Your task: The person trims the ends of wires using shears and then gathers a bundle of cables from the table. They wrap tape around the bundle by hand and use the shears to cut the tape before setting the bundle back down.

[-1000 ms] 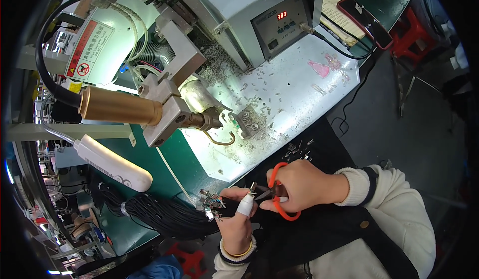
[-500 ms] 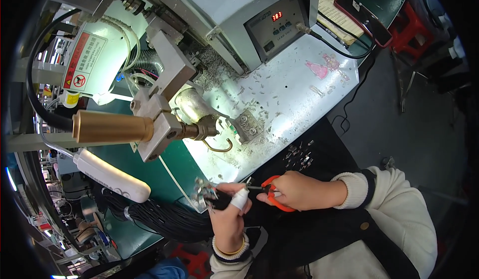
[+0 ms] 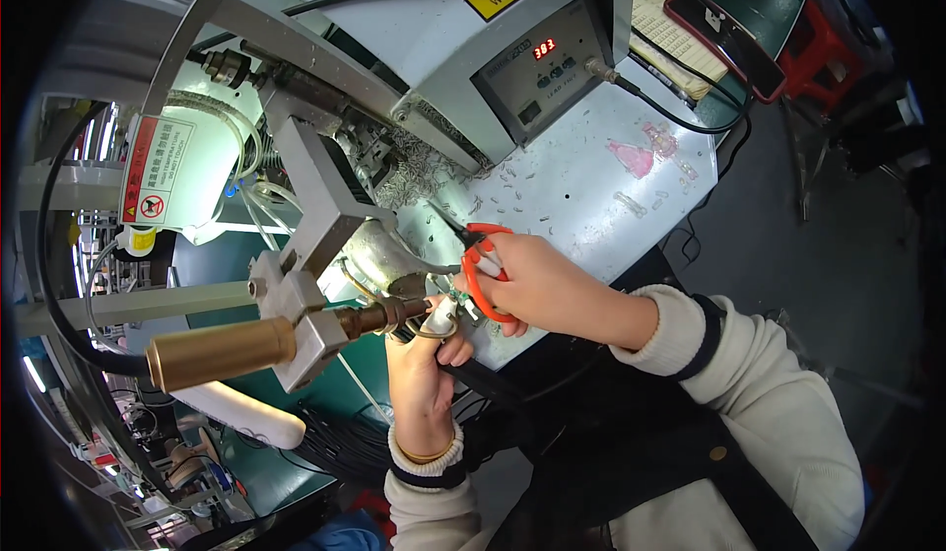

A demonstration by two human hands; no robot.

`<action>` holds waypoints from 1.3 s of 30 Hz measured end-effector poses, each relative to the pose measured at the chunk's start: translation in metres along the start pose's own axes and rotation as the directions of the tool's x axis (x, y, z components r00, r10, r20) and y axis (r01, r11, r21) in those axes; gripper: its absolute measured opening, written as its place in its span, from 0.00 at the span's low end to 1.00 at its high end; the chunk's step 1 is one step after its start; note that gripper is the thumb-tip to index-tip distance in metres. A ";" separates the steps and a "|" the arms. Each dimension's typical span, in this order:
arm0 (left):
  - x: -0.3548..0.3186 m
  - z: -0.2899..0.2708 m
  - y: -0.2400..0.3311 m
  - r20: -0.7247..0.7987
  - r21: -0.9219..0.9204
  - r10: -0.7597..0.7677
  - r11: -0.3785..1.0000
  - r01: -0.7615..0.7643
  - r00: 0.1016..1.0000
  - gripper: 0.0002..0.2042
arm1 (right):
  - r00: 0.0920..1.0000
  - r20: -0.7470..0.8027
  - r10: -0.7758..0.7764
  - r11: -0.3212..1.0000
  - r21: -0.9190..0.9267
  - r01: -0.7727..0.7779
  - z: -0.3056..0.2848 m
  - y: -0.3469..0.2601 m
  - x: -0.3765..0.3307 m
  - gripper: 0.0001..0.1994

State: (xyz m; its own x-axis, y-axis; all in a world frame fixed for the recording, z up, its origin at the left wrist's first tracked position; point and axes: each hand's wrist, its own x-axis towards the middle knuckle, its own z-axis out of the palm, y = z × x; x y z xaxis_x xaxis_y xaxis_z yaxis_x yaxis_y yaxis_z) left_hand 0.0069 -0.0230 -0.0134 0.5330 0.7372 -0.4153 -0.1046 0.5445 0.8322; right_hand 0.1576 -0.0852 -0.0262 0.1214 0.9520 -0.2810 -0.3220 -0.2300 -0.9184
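while the right hand (image 3: 542, 280) grips pliers (image 3: 473, 242), tips aimed far-left, the iron (image 3: 225, 353) lies left-to-right, its right end by the left hand (image 3: 422, 374), whose grip i cannot tell.

Cream, long-sleeved knitwear dresses the person I follow from a distance: the right sleeve (image 3: 764, 378) is full and softly creased, while I get a shorter view of the matching left sleeve (image 3: 432, 512). A dark band (image 3: 706, 344) rings the right one beside its ribbed, pale cuff (image 3: 652, 329), a trim repeated on the other arm. I spot a slim gold-coloured bracelet (image 3: 425, 456) at the left wrist and a white covering (image 3: 440, 313) on the thumb of the left hand (image 3: 419, 378). A black apron-like garment (image 3: 611, 423) bears a round, brass-toned button (image 3: 717, 453).
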 end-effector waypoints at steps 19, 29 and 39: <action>-0.002 -0.004 0.000 -0.067 0.091 -0.011 0.996 0.017 0.998 0.08 | 0.999 -0.002 -0.041 0.997 -0.059 0.041 0.002 -0.004 0.004 0.05; -0.004 -0.004 0.005 -0.067 0.160 -0.022 0.987 0.033 0.998 0.09 | 0.994 -0.015 -0.106 0.993 -0.050 0.105 0.006 0.003 0.001 0.04; -0.062 0.003 -0.024 -0.121 -0.002 0.072 0.997 -0.073 0.990 0.08 | 0.925 0.018 -0.380 0.850 -0.386 0.357 0.000 -0.002 -0.044 0.10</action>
State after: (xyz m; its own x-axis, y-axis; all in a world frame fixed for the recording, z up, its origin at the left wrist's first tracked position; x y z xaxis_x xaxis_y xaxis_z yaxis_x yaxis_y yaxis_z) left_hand -0.0213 -0.0831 -0.0069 0.4189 0.8175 -0.3953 -0.1449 0.4900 0.8596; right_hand 0.1527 -0.1266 -0.0124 0.2174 0.9715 0.0942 0.1322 0.0663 -0.9890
